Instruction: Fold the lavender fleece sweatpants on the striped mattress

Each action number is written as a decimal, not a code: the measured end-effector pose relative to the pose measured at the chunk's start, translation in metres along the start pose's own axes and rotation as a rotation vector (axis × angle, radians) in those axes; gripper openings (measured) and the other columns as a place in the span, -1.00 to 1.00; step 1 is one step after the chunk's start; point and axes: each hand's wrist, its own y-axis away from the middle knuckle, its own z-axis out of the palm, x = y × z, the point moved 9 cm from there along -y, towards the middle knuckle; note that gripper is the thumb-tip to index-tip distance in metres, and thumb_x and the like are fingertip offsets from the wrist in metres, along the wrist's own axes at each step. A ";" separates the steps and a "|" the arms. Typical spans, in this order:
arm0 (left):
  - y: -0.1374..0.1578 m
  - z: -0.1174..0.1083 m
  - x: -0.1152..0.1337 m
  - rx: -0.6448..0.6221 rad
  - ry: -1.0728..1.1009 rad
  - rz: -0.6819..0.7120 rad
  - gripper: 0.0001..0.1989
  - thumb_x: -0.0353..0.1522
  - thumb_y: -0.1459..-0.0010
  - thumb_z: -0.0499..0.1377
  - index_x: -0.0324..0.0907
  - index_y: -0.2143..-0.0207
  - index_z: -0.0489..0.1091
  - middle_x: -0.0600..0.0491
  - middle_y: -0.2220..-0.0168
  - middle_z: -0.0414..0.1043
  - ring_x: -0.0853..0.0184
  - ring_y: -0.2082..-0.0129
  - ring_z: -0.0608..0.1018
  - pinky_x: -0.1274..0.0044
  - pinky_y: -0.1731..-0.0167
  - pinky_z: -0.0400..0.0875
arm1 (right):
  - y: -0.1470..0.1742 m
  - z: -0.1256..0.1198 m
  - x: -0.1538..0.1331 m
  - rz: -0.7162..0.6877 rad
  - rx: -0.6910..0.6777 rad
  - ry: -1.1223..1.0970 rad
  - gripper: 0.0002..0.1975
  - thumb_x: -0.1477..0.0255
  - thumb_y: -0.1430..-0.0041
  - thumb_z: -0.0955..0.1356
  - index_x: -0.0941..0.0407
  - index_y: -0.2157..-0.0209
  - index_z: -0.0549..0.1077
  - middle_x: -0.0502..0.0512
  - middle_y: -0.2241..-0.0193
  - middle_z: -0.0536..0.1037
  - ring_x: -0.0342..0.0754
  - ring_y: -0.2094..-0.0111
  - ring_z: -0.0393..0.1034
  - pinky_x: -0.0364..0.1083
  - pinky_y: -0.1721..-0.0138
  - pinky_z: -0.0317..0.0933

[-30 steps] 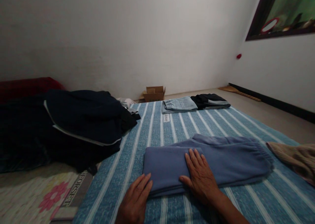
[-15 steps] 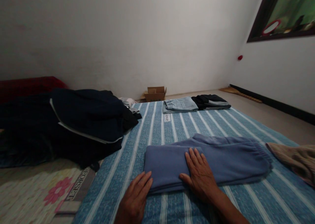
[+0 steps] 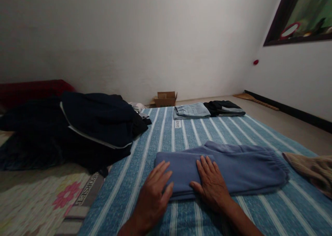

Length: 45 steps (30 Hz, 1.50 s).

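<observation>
The lavender-blue trousers (image 3: 246, 170) lie flat on the striped cloth (image 3: 121, 201), in front of the person, folded into a long shape: the left end is doubled into a squared, layered block, the right end rounds off in a gathered, ribbed waistband. Their fabric looks soft, matte and smooth.

The right hand (image 3: 210, 180) rests palm down on the inner edge of the doubled part, fingers straight and nearly together, pointing away from the person, thumb stretched out to the left; its forearm slants in from the lower right. The left hand (image 3: 155, 191) is at the block's left end, tilted, fingers extended and a little parted, thumb apart; whether it presses on the fabric is hard to tell. The grip of each is open, closed around nothing.

The cloth is blue, flecked, with white stripes. At right lies a brown, coarse-textured garment (image 3: 311, 168); at the far edge, folded pale denim (image 3: 193, 110) beside folded black clothes (image 3: 225, 108). A loose dark heap of clothes (image 3: 98, 121) slumps at left.
</observation>
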 end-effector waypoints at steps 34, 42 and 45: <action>-0.019 0.091 -0.035 -0.519 -0.069 -0.266 -0.17 0.11 -0.07 -0.09 -0.22 -0.25 -0.01 -0.14 -0.30 -0.14 0.06 -0.29 -0.09 0.12 -0.18 -0.20 | -0.003 -0.003 0.001 -0.004 0.040 -0.071 -0.22 -0.08 -0.17 0.08 0.19 -0.23 0.09 0.27 -0.25 -0.03 0.20 -0.27 -0.26 0.18 -0.21 -0.30; -0.023 0.090 -0.035 -0.568 -0.103 -0.291 -0.18 0.09 -0.08 -0.09 -0.26 -0.24 0.00 -0.15 -0.30 -0.17 0.07 -0.29 -0.11 0.11 -0.18 -0.23 | -0.005 -0.010 -0.001 -0.003 0.030 -0.135 -0.20 -0.08 -0.16 0.09 0.23 -0.22 0.10 0.32 -0.25 -0.03 0.23 -0.26 -0.26 0.20 -0.21 -0.32; -0.030 0.085 -0.028 -0.580 -0.108 -0.294 -0.21 0.04 -0.08 -0.03 -0.29 -0.23 0.03 -0.19 -0.29 -0.16 0.05 -0.29 -0.10 0.10 -0.18 -0.22 | -0.006 -0.013 -0.002 -0.012 0.036 -0.152 -0.20 -0.08 -0.16 0.10 0.24 -0.22 0.11 0.34 -0.24 -0.02 0.25 -0.26 -0.25 0.22 -0.20 -0.28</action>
